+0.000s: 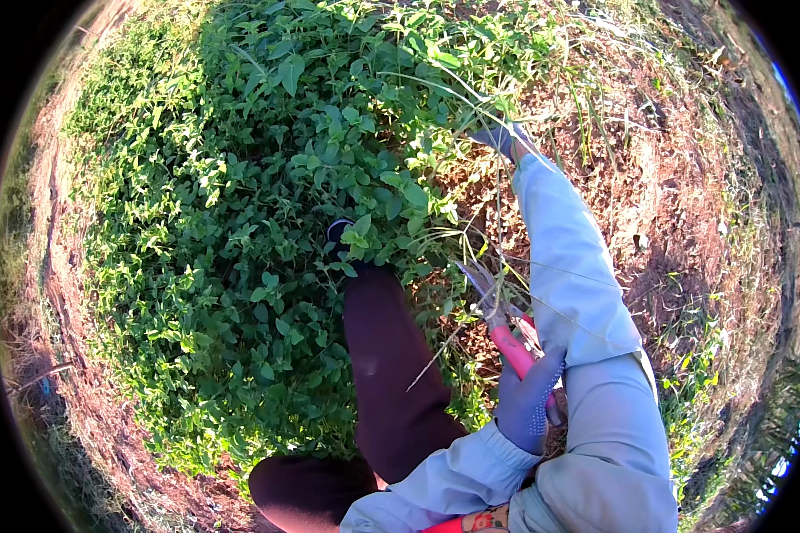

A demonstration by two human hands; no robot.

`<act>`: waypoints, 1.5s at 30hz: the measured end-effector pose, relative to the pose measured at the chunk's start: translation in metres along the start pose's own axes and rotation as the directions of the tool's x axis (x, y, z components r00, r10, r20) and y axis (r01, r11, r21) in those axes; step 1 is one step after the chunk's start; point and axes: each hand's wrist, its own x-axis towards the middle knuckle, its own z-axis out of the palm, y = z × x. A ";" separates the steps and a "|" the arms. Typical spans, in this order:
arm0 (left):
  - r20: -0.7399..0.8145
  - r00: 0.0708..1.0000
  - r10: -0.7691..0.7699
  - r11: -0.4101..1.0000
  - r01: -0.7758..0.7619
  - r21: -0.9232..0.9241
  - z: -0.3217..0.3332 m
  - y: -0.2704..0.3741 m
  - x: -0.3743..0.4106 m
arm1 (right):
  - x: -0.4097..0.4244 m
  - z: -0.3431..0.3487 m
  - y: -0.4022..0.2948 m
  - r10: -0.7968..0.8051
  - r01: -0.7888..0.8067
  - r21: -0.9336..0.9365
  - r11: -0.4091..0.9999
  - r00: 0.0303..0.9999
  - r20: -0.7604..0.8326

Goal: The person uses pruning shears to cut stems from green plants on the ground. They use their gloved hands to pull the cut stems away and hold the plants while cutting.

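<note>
My left hand [528, 400], in a grey-violet glove with pale grip dots, is closed around the red handles of garden shears [517, 350]. Their metal blades point up and left, with thin grass stems [499, 220] lying across and beside them. My right hand [507, 141], gloved too, reaches far forward at the edge of the leafy green plants [293, 160]. Long grass stems cross over it, and its fingers are mostly hidden, so its grip is unclear. Pale blue sleeves cover both arms.
Dense low foliage fills the left and middle. Reddish soil [667, 200] with dry grass lies to the right. A maroon trouser leg [387, 346] and a dark shoe [338, 231] stand among the plants. A stick [47, 374] lies at the far left.
</note>
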 end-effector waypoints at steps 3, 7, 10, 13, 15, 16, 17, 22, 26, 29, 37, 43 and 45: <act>0.005 0.977 -0.214 0.957 0.211 -0.202 -0.004 0.001 0.003 | 0.003 0.006 -0.006 -0.012 0.012 -0.005 1.000 1.000 0.016; 0.019 0.990 -0.141 0.964 0.142 -0.224 0.000 0.007 0.006 | 0.008 0.007 -0.003 -0.015 0.015 0.005 1.000 1.000 0.017; -0.006 0.995 -0.098 0.969 0.094 -0.230 0.003 0.005 0.007 | -0.011 -0.002 -0.003 -0.071 0.071 0.022 0.997 0.997 -0.008; -0.068 0.993 -0.101 0.982 0.089 -0.165 -0.008 0.006 0.007 | -0.044 -0.027 -0.026 -0.113 0.108 0.058 0.992 0.988 0.108; -0.062 0.992 -0.106 0.992 0.101 -0.081 -0.007 0.007 0.007 | -0.067 -0.041 -0.009 -0.089 0.090 -0.035 0.995 0.996 0.019; -0.050 0.992 -0.120 0.991 0.117 -0.059 -0.006 0.006 0.005 | -0.074 -0.041 0.002 -0.010 0.011 -0.012 1.000 1.000 0.018; -0.039 0.990 -0.133 0.991 0.131 -0.038 -0.005 0.006 0.004 | -0.079 -0.045 0.010 -0.037 0.037 -0.011 0.999 0.999 -0.016; -0.078 0.988 -0.132 0.991 0.129 -0.047 -0.019 0.002 0.014 | -0.117 -0.045 0.048 -0.146 0.163 0.076 0.984 0.970 -0.195; -0.119 0.993 -0.021 0.998 0.014 -0.058 -0.019 0.004 0.022 | -0.165 -0.080 0.073 0.029 -0.031 -0.017 0.999 0.991 -0.131; -0.004 1.000 -0.027 0.999 0.027 -0.046 -0.014 0.000 0.026 | -0.192 -0.087 0.156 -0.104 0.136 0.049 0.989 0.906 -0.410; 0.012 0.994 -0.111 0.986 0.112 -0.121 -0.014 -0.003 0.030 | -0.348 -0.180 0.272 0.186 -0.326 -0.425 0.844 0.922 -0.339; 0.070 0.996 -0.055 0.996 0.060 -0.070 -0.010 -0.013 0.036 | -0.552 -0.273 0.468 0.638 -0.892 -0.337 0.303 0.452 -0.623; 0.062 0.995 -0.083 0.995 0.086 -0.045 -0.011 -0.011 0.033 | -0.626 -0.284 0.512 0.796 -0.878 -0.448 0.172 0.392 -0.462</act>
